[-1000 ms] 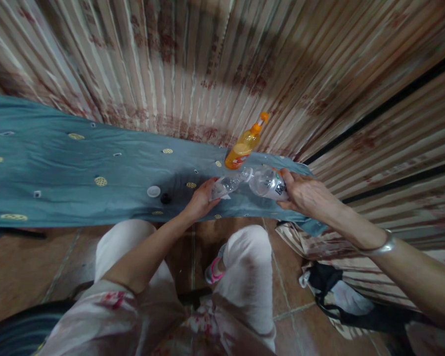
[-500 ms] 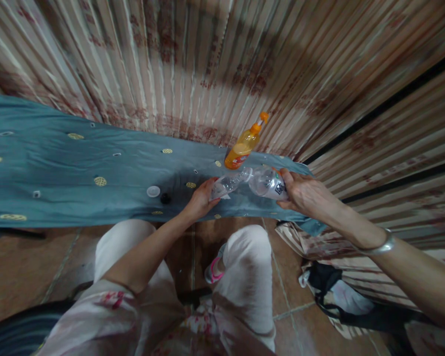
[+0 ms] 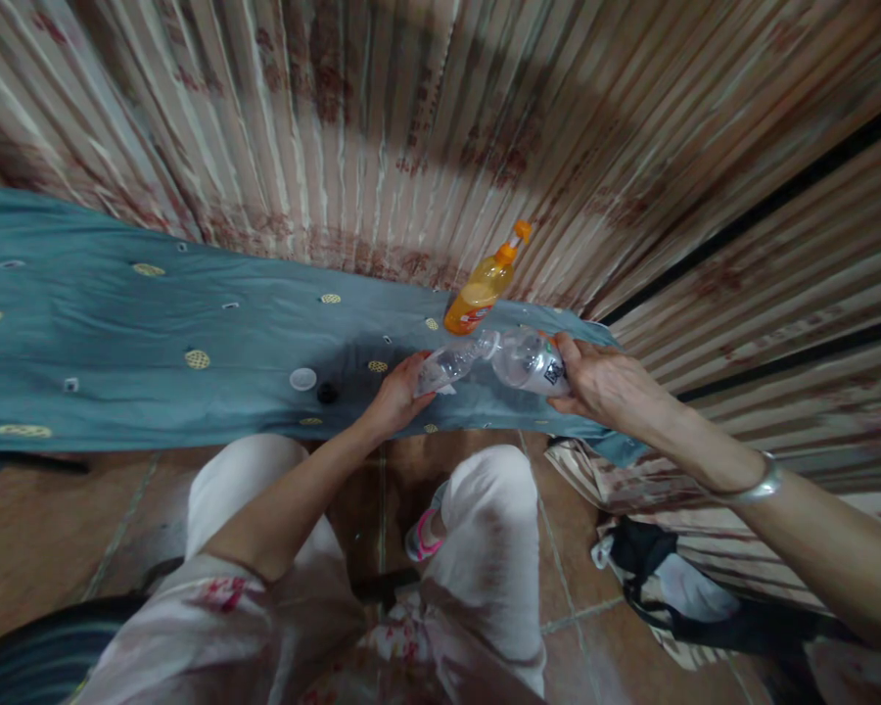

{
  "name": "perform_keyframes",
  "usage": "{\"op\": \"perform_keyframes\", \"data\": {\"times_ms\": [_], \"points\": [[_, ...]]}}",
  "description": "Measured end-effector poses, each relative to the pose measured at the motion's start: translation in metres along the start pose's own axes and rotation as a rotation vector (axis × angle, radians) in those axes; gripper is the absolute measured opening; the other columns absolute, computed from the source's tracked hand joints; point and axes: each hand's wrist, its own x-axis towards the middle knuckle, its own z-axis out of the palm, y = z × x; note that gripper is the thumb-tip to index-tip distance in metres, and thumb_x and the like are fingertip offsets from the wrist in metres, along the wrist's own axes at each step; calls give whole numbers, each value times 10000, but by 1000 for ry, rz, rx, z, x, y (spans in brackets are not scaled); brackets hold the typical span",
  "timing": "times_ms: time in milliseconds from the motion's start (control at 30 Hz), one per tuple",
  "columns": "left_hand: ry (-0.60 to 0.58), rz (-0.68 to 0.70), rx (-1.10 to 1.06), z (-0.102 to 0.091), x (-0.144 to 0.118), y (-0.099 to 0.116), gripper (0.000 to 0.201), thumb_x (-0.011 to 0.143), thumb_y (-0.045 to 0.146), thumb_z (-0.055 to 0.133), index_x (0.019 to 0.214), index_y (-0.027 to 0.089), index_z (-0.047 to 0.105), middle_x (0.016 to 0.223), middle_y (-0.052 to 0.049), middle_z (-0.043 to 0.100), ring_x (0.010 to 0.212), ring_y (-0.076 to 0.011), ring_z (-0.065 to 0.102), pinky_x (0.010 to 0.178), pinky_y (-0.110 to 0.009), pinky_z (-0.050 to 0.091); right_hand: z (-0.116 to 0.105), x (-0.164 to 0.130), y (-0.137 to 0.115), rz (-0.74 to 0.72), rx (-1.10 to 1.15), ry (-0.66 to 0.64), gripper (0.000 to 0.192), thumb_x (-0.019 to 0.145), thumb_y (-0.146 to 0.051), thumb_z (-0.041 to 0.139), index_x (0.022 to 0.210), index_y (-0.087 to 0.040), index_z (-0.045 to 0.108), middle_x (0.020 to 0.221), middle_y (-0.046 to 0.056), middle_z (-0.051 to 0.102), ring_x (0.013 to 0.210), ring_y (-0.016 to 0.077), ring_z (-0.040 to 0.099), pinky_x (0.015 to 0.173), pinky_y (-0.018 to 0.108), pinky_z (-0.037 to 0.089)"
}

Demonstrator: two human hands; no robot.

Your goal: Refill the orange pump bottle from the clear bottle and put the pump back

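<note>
My left hand (image 3: 400, 392) is closed around a small clear plastic bottle (image 3: 449, 366), which lies tilted with its neck up to the right. In my right hand (image 3: 594, 377) is a larger clear bottle (image 3: 521, 358) with a dark-printed label, tipped so that its mouth points left. The two bottle mouths meet; whether liquid passes between them I cannot tell. Just behind them an orange pump bottle (image 3: 477, 297) stands on the cloth. A round whitish lid (image 3: 303, 379) and a small black cap (image 3: 327, 393) lie left of my left hand.
A teal cloth (image 3: 117, 343) with yellow pineapple prints covers the long narrow surface. Pleated curtains (image 3: 323, 137) hang behind it and to the right. Below are my knees and the tiled floor (image 3: 573, 587). A black and white bundle (image 3: 675, 578) lies at lower right.
</note>
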Motion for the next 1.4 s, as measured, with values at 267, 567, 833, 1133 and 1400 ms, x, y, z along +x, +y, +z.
{"op": "perform_keyframes", "data": {"times_ms": [267, 567, 833, 1133, 1400], "points": [[2, -23, 24, 0, 1, 3, 643, 841, 239, 718, 1432, 203, 468, 1397, -149, 652, 1256, -297, 667, 1085, -464, 552, -2, 0, -1, 13, -8, -26, 707, 871, -437, 751, 1358, -15, 459, 1005, 198, 728, 915, 331, 711, 770, 353, 485], [7, -12, 29, 1, 1, 1, 652, 833, 228, 728, 1432, 217, 470, 1386, -136, 659, 1246, -294, 671, 1077, -460, 556, -5, 0, -2, 23, -9, -34, 701, 879, -449, 752, 1351, -11, 474, 1000, 197, 730, 908, 323, 710, 774, 349, 484], [0, -20, 49, 1, 1, 3, 642, 836, 214, 729, 1422, 187, 466, 1400, -151, 653, 1261, -291, 669, 1084, -445, 549, -1, 0, -1, 4, -2, 7, 703, 869, -439, 746, 1353, -18, 458, 1011, 199, 725, 901, 322, 702, 770, 352, 477], [10, -16, 45, 1, 1, 3, 672, 827, 209, 733, 1440, 212, 458, 1402, -135, 651, 1265, -289, 665, 1084, -447, 554, 1, 0, 0, 1, -1, 11, 673, 890, -451, 708, 1352, -31, 457, 1001, 199, 725, 903, 328, 703, 772, 354, 485], [-3, -33, 60, 1, 2, 4, 667, 837, 226, 733, 1443, 205, 455, 1382, -139, 662, 1255, -287, 672, 1082, -443, 555, 1, 0, -1, 13, -6, 5, 689, 867, -426, 742, 1354, -27, 463, 1010, 190, 727, 903, 316, 705, 777, 346, 483]]}}
